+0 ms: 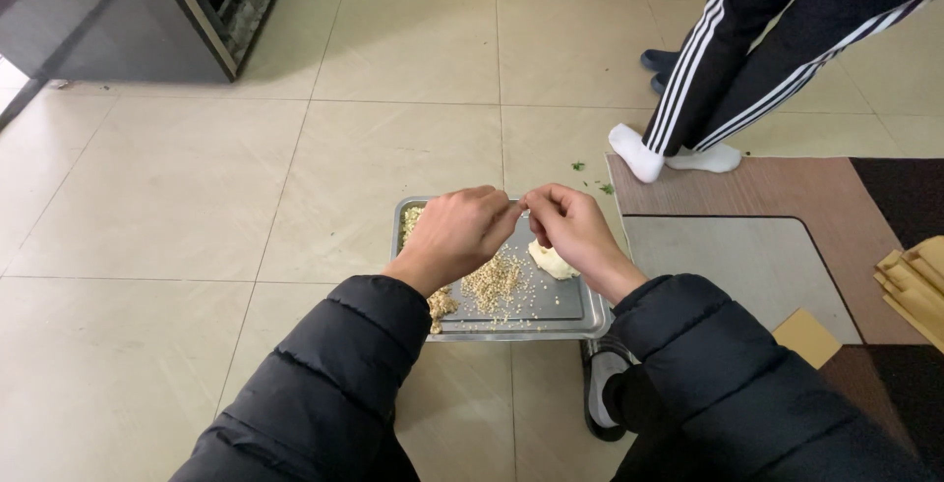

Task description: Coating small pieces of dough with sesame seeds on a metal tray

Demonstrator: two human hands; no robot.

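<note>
I wear a black puffer jacket, and both my sleeves [324, 384] are thick and padded, with stitched lines across that make soft rolls. The fabric is matte, a little shiny on the folds. Each sleeve ends in a plain rounded cuff at the wrist – no buttons or straps that I can see. My left hand [454, 231] and my right hand [575, 231] are bare, without gloves, rings or a watch. Below my right sleeve shows my shoe [602, 384] – dark with a grey-white inside
</note>
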